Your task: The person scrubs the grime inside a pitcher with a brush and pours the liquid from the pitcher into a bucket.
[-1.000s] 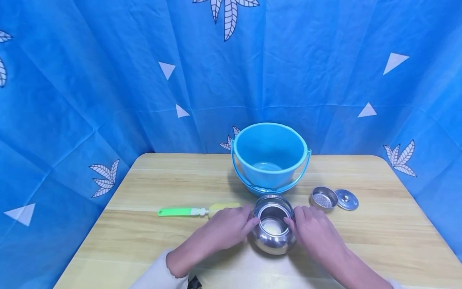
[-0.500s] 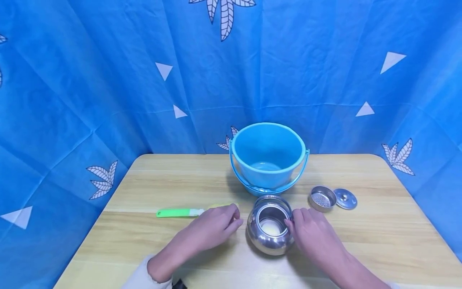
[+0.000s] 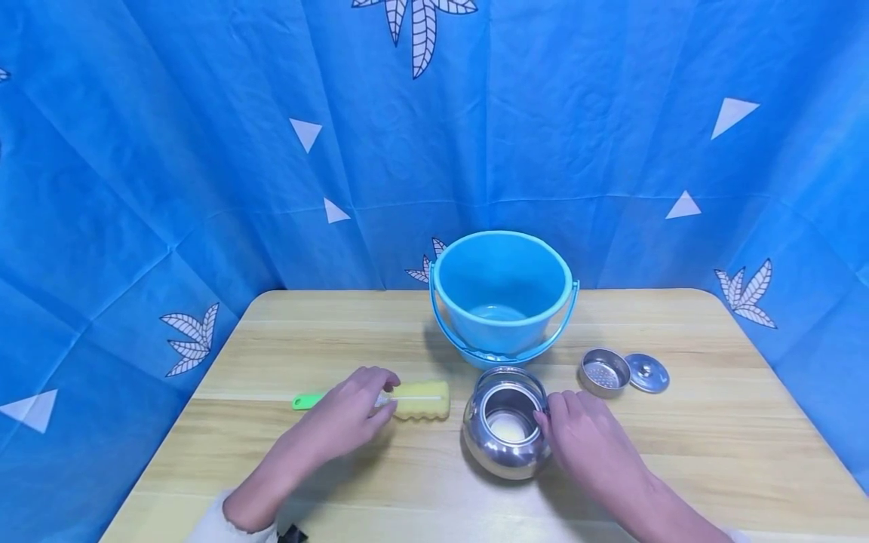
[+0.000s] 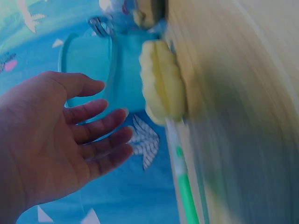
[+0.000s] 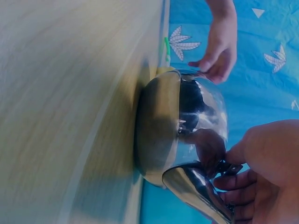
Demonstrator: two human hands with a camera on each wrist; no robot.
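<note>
A round stainless steel kettle (image 3: 509, 457) stands upright on the table, its lid off and its mouth facing up. My right hand (image 3: 589, 437) pinches the kettle by its handle on the right side, beside the spout (image 5: 195, 190). Left of the kettle lies a bottle brush with a yellow sponge head (image 3: 428, 409) and a green handle (image 3: 305, 401). Above the brush's middle hovers my left hand (image 3: 346, 417), holding nothing. In the left wrist view its fingers (image 4: 105, 123) are loosely spread, apart from the sponge head (image 4: 163, 86).
A blue bucket (image 3: 502, 323) stands behind the kettle, its handle hanging at the front. To the right are a small metal strainer cup (image 3: 604, 386) and a kettle lid (image 3: 648, 374). A blue curtain (image 3: 434, 151) borders the wooden table (image 3: 720, 452).
My left hand has let go of the kettle and moved left to above the brush, its fingers spreading. The right hand keeps its hold on the kettle, which stays in place.
</note>
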